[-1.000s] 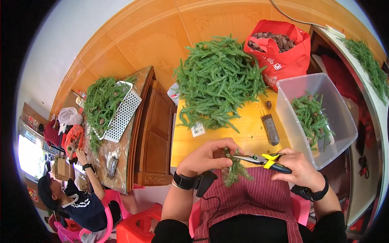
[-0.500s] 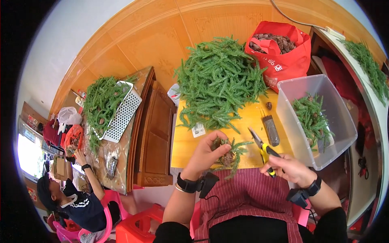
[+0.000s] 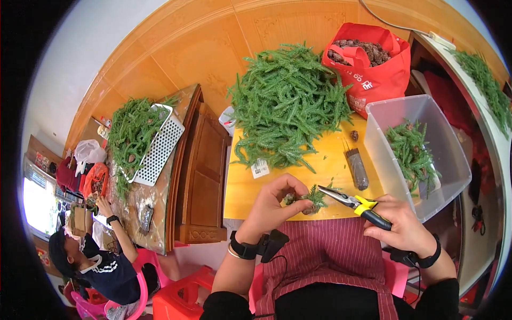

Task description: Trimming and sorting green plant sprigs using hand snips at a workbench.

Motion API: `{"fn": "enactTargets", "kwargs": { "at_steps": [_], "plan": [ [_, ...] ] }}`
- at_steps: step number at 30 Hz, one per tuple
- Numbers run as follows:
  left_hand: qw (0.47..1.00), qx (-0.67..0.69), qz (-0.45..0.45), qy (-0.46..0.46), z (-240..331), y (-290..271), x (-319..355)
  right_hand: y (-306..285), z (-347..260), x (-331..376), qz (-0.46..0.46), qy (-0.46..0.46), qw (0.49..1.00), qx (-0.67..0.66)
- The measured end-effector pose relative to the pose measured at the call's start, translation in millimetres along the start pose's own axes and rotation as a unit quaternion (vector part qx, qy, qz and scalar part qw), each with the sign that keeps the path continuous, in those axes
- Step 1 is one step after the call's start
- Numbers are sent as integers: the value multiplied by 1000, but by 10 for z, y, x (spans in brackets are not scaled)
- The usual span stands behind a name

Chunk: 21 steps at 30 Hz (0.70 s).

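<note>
My left hand [image 3: 274,205] pinches a small green artificial pine sprig [image 3: 318,197] with a brownish pine cone low in it; the fingers hide part of both. In my right hand [image 3: 401,223] is a pair of needle-nose pliers [image 3: 365,205] with yellow and black handles. Its metal jaws point left, with their tips close beside the sprig's needles; whether they touch, I cannot tell. Beyond my hands, a big heap of green sprigs [image 3: 290,104] covers much of the yellow table [image 3: 242,200]. A dark bundle of thin wires [image 3: 357,169] lies to the right, near a loose pine cone [image 3: 354,135].
A clear plastic bin [image 3: 421,210] holding finished-looking sprigs stands at the right. Behind it sits a red bag [image 3: 381,80] full of pine cones. At the left, a co-worker [image 3: 109,277] sits by another table with a white basket [image 3: 160,152] and more greenery.
The pliers have swung from pointing up and away to pointing left, their tips now beside the sprig. My left hand has turned the sprig, and less of its cone shows.
</note>
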<state>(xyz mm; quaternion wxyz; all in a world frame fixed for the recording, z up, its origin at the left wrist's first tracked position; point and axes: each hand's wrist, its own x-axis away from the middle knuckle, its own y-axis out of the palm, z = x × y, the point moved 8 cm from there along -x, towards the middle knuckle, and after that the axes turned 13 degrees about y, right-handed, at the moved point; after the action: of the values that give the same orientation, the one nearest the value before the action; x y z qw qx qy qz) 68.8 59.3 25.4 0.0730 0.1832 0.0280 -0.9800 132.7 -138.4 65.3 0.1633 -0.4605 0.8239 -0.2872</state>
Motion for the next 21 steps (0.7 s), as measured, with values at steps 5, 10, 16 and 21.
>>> {"fn": "enactTargets", "kwargs": {
  "at_steps": [5,10,16,21],
  "plan": [
    [1000,-25,7,8,111,45,-23,20,-2,18,4,-18,1000,25],
    [999,-46,-27,12,183,115,-55,15,-3,28,-6,13,999,47],
    [992,-106,-53,42,173,164,-30,-25,-65,52,32,-13,995,89],
    [983,-149,-31,99,245,146,-56,-52,-43,69,51,-11,994,95]
  ]
}}
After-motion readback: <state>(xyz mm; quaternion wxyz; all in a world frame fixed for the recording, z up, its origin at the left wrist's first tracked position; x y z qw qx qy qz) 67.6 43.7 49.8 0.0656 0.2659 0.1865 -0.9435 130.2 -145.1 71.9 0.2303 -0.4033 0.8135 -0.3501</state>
